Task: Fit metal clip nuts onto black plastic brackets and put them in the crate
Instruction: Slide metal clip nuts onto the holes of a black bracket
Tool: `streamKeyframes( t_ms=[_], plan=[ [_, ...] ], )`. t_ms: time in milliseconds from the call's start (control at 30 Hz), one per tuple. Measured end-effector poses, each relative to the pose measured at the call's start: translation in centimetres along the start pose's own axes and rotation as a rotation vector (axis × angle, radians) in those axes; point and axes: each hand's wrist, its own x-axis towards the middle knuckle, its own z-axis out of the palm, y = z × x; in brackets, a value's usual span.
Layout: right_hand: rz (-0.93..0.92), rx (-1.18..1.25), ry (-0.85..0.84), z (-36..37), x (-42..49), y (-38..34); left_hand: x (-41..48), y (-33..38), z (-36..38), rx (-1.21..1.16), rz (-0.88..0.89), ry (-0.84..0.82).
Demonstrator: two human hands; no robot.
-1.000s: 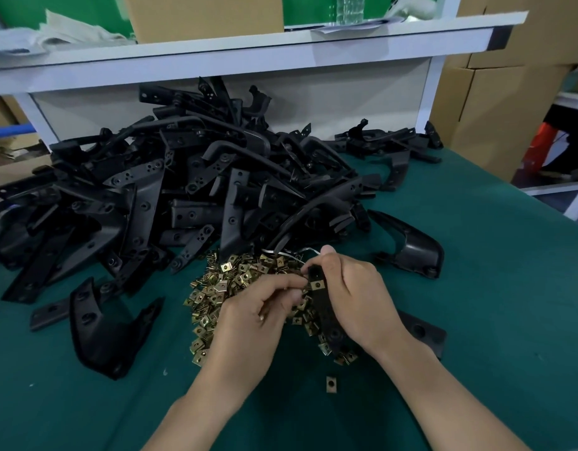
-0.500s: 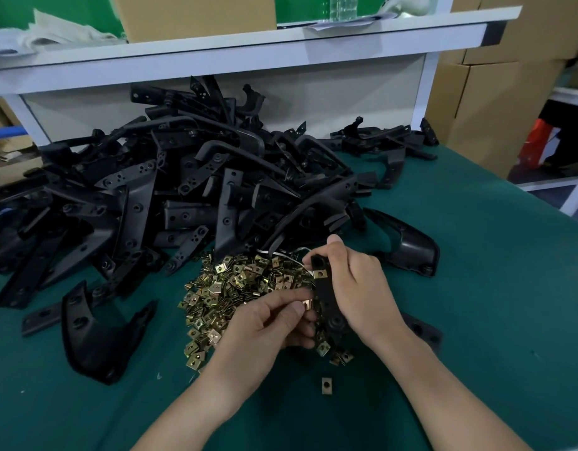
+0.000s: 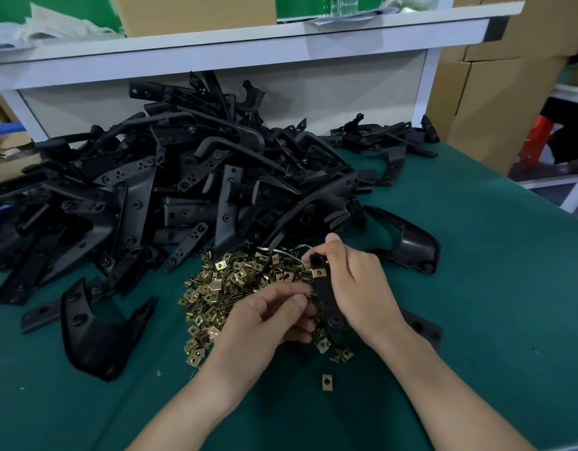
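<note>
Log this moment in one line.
right hand grips bracket | clip nut fitted | left hand at nut pile

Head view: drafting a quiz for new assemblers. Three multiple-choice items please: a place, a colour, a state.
1. The lone clip nut lies: A on the shelf; B on the green mat, apart from the clip-nut pile; C in a carton.
2. The pile's nuts are: A brassy gold; B blue; C white.
3. The black bracket in the right hand is: A bare; B snapped; C carrying one fitted clip nut.
B: alone on mat, nearest the camera. A: gold sheen. C: nut clipped near its top.
</note>
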Motion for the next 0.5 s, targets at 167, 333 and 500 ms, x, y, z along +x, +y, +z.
streamKeyframes(
  t_ms=[167, 333, 500],
  plan=[
    [0.018, -0.014, -0.008, 0.03, 0.13, 0.01, 0.04, -0.09, 0.06, -0.029, -0.001, -0.022],
    [0.024, 0.003, 0.005, -0.02, 0.04, -0.12, 0.23, -0.27, -0.12, -0.042, -0.034, -0.008],
    [0.039, 0.0, 0.004, -0.07, 0.07, -0.2, 0.31, -0.42, -0.18, -0.038, -0.052, -0.012]
  ],
)
